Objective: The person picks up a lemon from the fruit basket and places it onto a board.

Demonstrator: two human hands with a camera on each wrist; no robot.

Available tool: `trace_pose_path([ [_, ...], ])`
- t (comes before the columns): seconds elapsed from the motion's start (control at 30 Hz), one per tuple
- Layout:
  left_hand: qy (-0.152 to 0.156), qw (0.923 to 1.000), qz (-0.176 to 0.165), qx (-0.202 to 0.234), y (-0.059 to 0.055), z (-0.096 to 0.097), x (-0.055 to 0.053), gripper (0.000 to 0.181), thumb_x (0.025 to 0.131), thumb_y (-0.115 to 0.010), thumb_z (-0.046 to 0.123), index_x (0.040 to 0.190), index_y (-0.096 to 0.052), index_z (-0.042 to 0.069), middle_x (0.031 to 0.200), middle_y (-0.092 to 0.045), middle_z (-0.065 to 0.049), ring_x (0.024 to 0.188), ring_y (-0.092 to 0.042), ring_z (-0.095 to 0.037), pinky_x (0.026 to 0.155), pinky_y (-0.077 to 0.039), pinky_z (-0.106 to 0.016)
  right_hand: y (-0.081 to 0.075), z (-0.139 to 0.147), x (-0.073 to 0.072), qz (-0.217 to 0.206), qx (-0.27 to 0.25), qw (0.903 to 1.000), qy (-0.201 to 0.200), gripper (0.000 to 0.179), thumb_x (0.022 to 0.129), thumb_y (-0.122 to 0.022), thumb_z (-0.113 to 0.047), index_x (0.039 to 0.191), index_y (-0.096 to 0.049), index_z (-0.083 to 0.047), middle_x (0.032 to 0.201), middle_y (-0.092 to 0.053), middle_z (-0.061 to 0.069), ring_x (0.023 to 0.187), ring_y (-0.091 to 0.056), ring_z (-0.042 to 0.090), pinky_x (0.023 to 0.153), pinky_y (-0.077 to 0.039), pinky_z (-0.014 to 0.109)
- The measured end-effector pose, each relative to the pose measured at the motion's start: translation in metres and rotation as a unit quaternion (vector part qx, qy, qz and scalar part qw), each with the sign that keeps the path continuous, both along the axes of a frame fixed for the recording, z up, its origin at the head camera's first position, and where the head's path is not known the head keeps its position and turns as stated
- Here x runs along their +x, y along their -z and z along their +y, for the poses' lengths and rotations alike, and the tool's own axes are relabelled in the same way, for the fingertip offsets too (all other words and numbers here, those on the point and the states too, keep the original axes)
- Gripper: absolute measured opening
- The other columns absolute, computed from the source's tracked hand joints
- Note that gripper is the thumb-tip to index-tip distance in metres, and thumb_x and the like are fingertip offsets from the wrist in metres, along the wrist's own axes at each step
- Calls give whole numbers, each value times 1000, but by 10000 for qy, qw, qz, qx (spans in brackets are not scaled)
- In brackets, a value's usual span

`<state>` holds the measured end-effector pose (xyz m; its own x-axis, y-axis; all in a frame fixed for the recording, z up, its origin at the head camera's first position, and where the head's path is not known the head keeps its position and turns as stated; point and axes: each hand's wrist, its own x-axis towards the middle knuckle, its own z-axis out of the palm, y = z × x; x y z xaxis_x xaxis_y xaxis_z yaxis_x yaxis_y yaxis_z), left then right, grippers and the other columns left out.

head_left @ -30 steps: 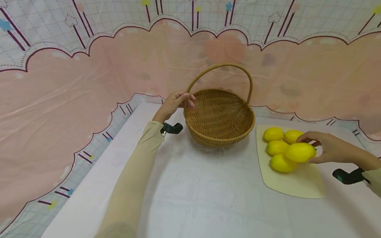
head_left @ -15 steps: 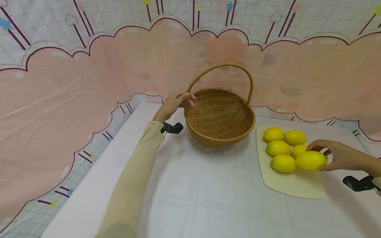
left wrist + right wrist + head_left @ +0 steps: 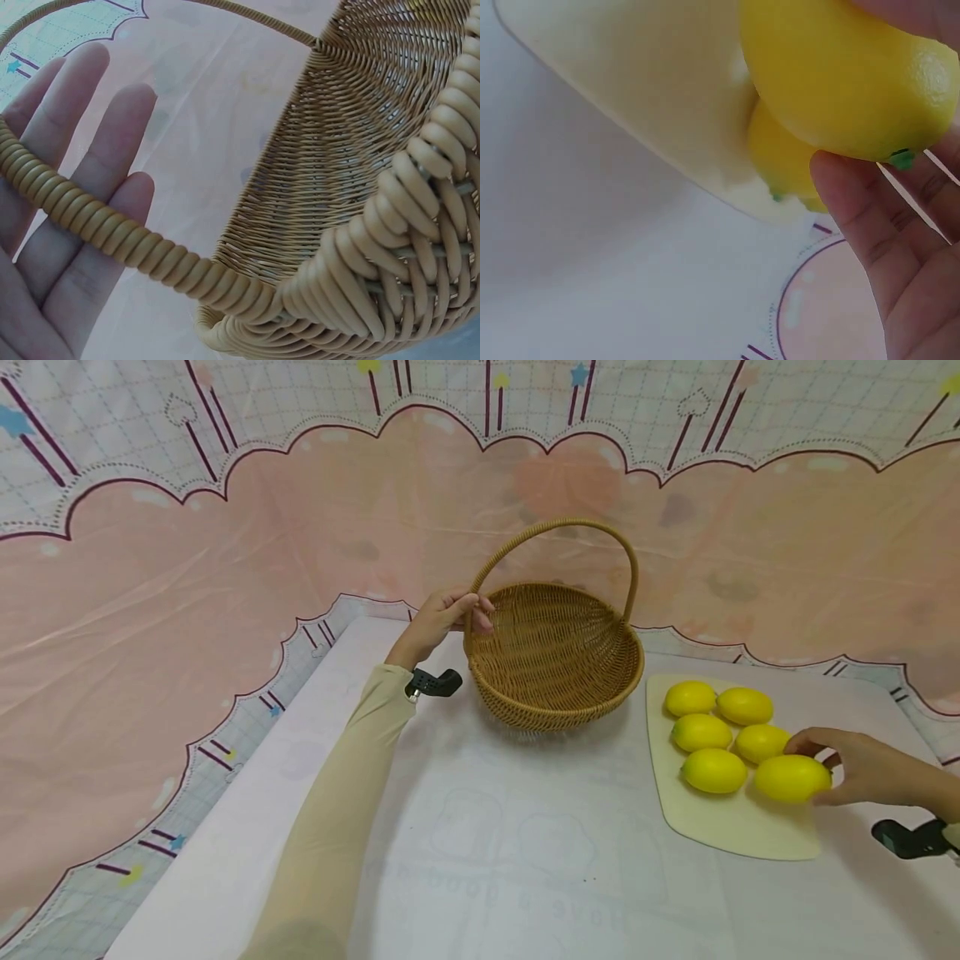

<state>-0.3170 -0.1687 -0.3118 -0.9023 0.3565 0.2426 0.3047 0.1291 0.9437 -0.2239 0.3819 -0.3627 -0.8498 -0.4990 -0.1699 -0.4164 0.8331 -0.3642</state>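
In the head view, my left hand (image 3: 447, 614) holds the side of the handle of a brown wicker basket (image 3: 551, 710). The left wrist view shows the wound handle (image 3: 127, 240) crossing in front of its fingers (image 3: 124, 124). Over on the right, my right hand (image 3: 862, 768) pinches a yellow lemon (image 3: 793, 778) by one end, at the near right of a group of lemons. Up close, that lemon (image 3: 840, 82) shows a green stem tip, with fingertips at its lower side. Another lemon (image 3: 780, 150) sits just behind it. No fruit shows inside the basket.
A cream cutting board (image 3: 738, 827) carries several other lemons (image 3: 701, 732) in rows. It lies right of the basket on a white table cover (image 3: 525, 860). A pink patterned cloth (image 3: 420, 510) hangs behind the table.
My right hand has moved right and toward me with its lemon, lowering it to the near right of the group and uncovering other lemons. The left hand and basket stay put.
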Motion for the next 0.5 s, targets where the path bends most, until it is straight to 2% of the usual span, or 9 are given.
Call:
trace_pose_path([
  [0.07, -3, 10000, -8, 3, 0, 0, 0, 37, 102, -40, 24, 103, -61, -6, 74, -70, 7, 75, -68, -12, 85, -53, -45, 4, 0, 2, -90, 20, 10000, 19, 63, 59, -87, -24, 108, -58, 3, 106, -63, 11, 82, -40, -18, 68, -52, 15],
  [0.23, 19, 10000, -47, 16, 0, 0, 0, 39, 102, -40, 23, 106, -59, -10, 73, -70, 7, 75, -68, -12, 85, -53, -44, 12, -1, 5, -282, 21, 9996, 8, 64, 60, -87, -26, 110, -58, 2, 108, -63, 13, 83, -41, -19, 70, -51, 14],
  [0.37, 56, 10000, -68, 25, 0, 0, -1, 43, 102, -40, 24, 110, -55, -15, 74, -70, 8, 76, -68, -11, 84, -54, -40, 17, -1, 7, -179, -128, 9998, -12, 65, 59, -87, -26, 110, -57, 2, 109, -62, 14, 84, -41, -19, 69, -50, 12],
  [0.5, 52, 10000, -77, 24, 0, -1, -1, 41, 101, -40, 25, 108, -57, -12, 74, -70, 7, 76, -68, -12, 83, -54, -39, 19, 0, 8, 4, -297, 9995, -49, 65, 59, -87, -24, 110, -57, 3, 107, -62, 14, 84, -41, -20, 68, -50, 11],
])
